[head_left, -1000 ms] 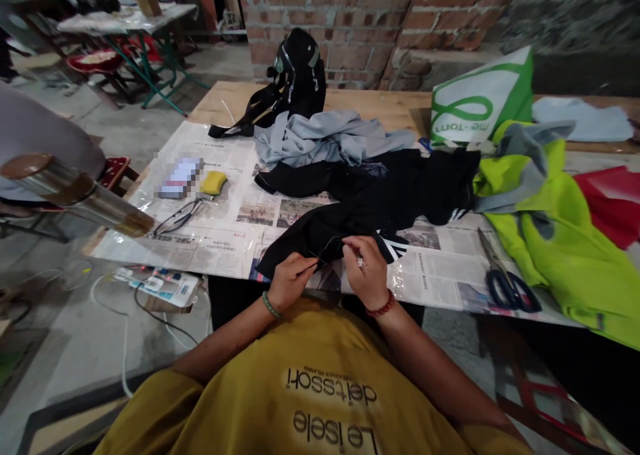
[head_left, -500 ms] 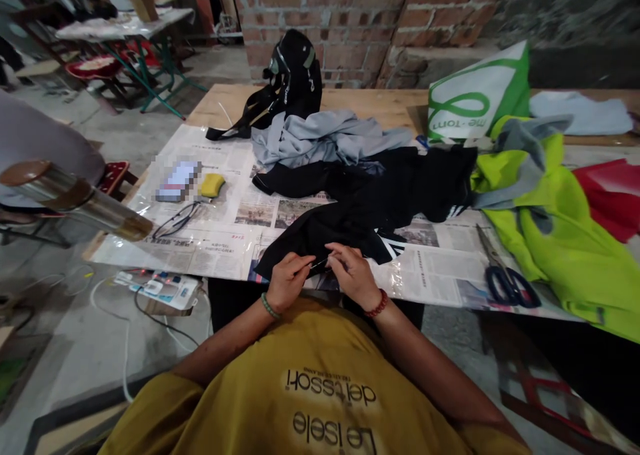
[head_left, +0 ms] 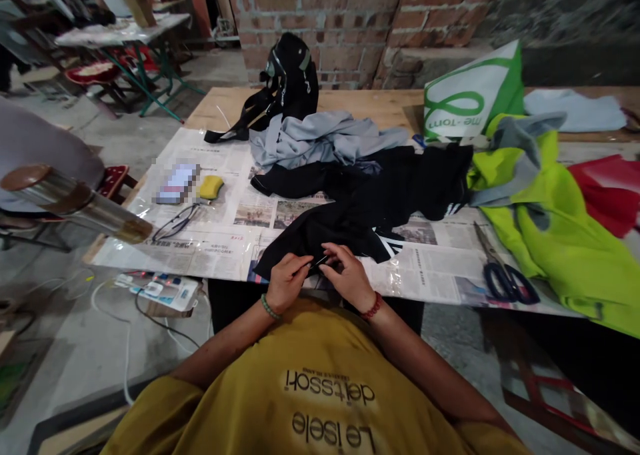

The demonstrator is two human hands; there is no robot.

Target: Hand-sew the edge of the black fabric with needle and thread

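Close to the table's front edge, my left hand (head_left: 289, 280) is closed in a pinch, thumb against fingertips. Facing it, my right hand (head_left: 349, 278) pinches with thumb and forefinger. Between the fingertips runs a thin, needle-like piece (head_left: 319, 262), dark with a pale glint; its ends are hidden in my fingers. Just beyond both hands lies a black garment (head_left: 320, 225) with white stripes at its edges, spread over newspaper. I cannot tell whether my fingers also grip its cloth.
Scissors (head_left: 506, 275) lie to the right, beside a yellow-green garment (head_left: 565, 241). Grey cloth (head_left: 325, 141), a black bag (head_left: 295, 75) and a green-white bag (head_left: 475, 95) are farther back. Leftward are a phone (head_left: 177, 183), yellow sponge (head_left: 211, 187), glasses (head_left: 176, 221) and bottle (head_left: 75, 201).
My right thumb and fingers have shifted slightly towards my left hand. The thin piece between them looks darker and shorter now. The garment has not visibly moved.
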